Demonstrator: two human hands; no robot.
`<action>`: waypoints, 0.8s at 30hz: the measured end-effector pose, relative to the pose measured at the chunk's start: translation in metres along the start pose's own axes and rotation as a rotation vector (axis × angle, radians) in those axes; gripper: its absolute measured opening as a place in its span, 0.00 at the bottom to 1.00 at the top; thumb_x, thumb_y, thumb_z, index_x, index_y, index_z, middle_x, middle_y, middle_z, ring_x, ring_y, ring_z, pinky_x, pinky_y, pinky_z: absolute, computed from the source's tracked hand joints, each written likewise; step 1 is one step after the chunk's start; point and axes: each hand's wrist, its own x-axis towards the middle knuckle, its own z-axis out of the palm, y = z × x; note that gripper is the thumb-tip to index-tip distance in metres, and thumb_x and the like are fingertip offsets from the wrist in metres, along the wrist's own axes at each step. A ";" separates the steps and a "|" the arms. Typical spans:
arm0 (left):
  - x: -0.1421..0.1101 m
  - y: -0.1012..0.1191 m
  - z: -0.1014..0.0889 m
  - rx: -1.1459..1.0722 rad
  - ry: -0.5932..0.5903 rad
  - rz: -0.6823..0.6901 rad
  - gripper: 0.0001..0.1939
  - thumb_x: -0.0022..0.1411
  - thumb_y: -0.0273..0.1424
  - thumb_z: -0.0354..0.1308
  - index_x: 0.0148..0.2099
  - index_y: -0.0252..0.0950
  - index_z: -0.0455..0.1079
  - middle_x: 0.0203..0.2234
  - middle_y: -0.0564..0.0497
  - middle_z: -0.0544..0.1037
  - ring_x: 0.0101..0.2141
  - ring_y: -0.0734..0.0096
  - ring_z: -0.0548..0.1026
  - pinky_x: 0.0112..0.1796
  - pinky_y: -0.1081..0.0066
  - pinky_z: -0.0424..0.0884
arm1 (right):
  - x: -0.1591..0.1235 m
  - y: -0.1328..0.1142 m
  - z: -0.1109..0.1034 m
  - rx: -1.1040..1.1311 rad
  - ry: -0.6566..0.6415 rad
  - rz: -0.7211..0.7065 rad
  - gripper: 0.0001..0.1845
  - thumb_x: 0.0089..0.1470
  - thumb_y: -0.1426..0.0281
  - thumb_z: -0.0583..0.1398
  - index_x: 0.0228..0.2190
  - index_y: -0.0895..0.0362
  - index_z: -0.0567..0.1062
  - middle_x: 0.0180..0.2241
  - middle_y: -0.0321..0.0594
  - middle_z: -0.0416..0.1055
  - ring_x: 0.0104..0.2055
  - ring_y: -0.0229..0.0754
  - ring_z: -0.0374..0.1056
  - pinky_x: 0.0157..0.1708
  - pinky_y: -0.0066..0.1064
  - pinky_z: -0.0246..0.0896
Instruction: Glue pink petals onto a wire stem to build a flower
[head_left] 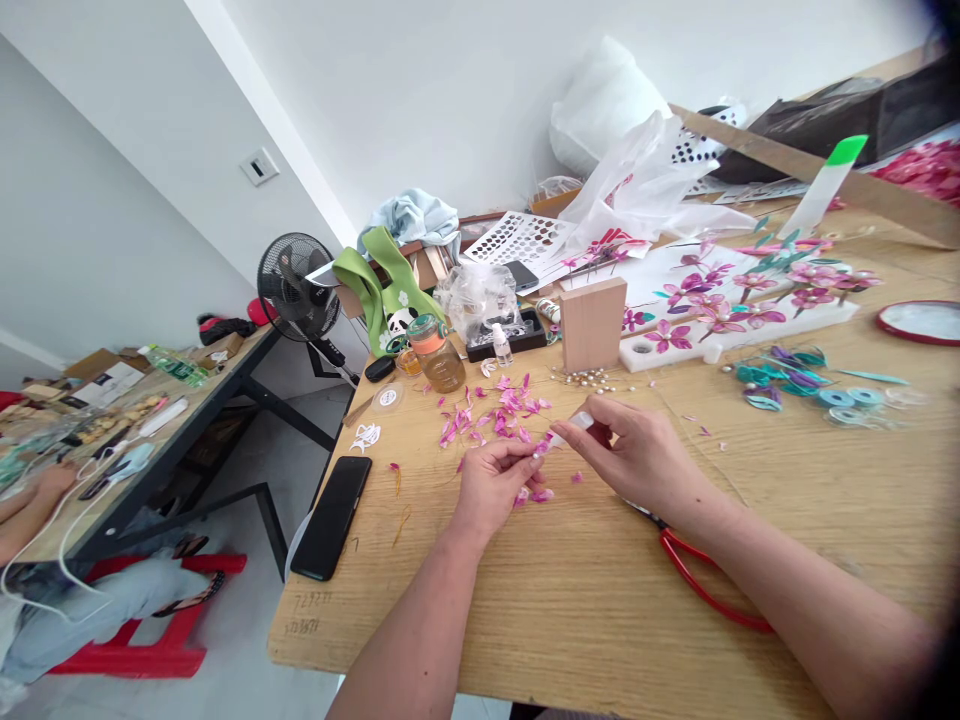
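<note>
Close to the table's middle, my left hand (pixel 491 488) pinches a small pink petal flower (pixel 541 448), which shows a white bead-like spot. My right hand (pixel 637 445) is closed on a small translucent white tube (pixel 576 427), its narrow end close to the flower. Loose pink petals (pixel 510 405) lie scattered just beyond my left hand. Red-handled scissors (pixel 701 590) rest on the table, partly hidden under my right wrist. Pearl-like beads (pixel 592 379) are strewn before an upright wooden block (pixel 592 325).
Finished pink flowers (pixel 720 310) stand in a white foam strip (pixel 787 325). Spools of thread (pixel 840 398) lie at right. A black phone (pixel 331 517) is near the left edge; a glass jar (pixel 439 362) stands further back. Another person's hand (pixel 54 480) rests at the neighbouring table.
</note>
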 end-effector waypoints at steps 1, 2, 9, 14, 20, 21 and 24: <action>0.000 0.000 0.000 0.001 -0.003 0.000 0.19 0.42 0.39 0.69 0.34 0.31 0.75 0.19 0.51 0.75 0.20 0.74 0.73 0.19 0.75 0.72 | 0.000 0.000 0.000 0.000 0.001 -0.001 0.23 0.58 0.58 0.55 0.18 0.54 0.54 0.15 0.30 0.55 0.17 0.34 0.52 0.19 0.27 0.47; 0.000 0.000 0.000 0.003 -0.003 0.001 0.19 0.42 0.39 0.69 0.34 0.31 0.75 0.19 0.51 0.75 0.20 0.74 0.74 0.19 0.75 0.72 | 0.000 0.000 0.000 0.003 0.000 -0.003 0.23 0.58 0.58 0.55 0.18 0.54 0.54 0.15 0.30 0.55 0.17 0.34 0.52 0.19 0.27 0.47; 0.000 0.002 0.001 -0.023 -0.015 0.017 0.20 0.40 0.40 0.70 0.32 0.31 0.75 0.18 0.52 0.74 0.18 0.75 0.73 0.21 0.72 0.74 | 0.000 -0.001 0.001 0.011 -0.005 -0.007 0.23 0.59 0.58 0.55 0.18 0.54 0.55 0.14 0.30 0.55 0.16 0.33 0.52 0.19 0.27 0.47; -0.002 0.003 0.002 -0.048 -0.053 -0.028 0.22 0.40 0.41 0.70 0.34 0.30 0.74 0.17 0.52 0.74 0.18 0.73 0.73 0.18 0.74 0.72 | -0.001 0.000 0.001 -0.001 -0.001 -0.007 0.22 0.59 0.59 0.55 0.18 0.54 0.55 0.15 0.30 0.55 0.17 0.34 0.52 0.20 0.27 0.47; -0.002 0.003 0.002 -0.050 -0.061 -0.029 0.21 0.41 0.41 0.70 0.33 0.30 0.74 0.16 0.52 0.74 0.19 0.71 0.74 0.18 0.75 0.71 | -0.001 0.000 0.001 0.007 -0.011 -0.015 0.22 0.58 0.60 0.55 0.18 0.54 0.55 0.15 0.30 0.56 0.17 0.34 0.53 0.20 0.27 0.47; -0.002 0.003 0.003 -0.052 -0.063 -0.026 0.21 0.41 0.41 0.70 0.33 0.29 0.74 0.16 0.52 0.74 0.19 0.72 0.74 0.18 0.75 0.71 | -0.001 0.000 0.001 0.005 -0.008 -0.016 0.22 0.58 0.60 0.55 0.18 0.54 0.55 0.15 0.30 0.55 0.17 0.34 0.53 0.20 0.27 0.47; -0.001 0.003 0.003 -0.061 -0.067 -0.014 0.21 0.41 0.41 0.70 0.33 0.29 0.73 0.16 0.52 0.74 0.18 0.72 0.74 0.17 0.76 0.70 | -0.001 0.001 0.000 -0.007 0.002 -0.014 0.22 0.58 0.61 0.56 0.18 0.54 0.55 0.15 0.30 0.55 0.17 0.33 0.52 0.20 0.27 0.47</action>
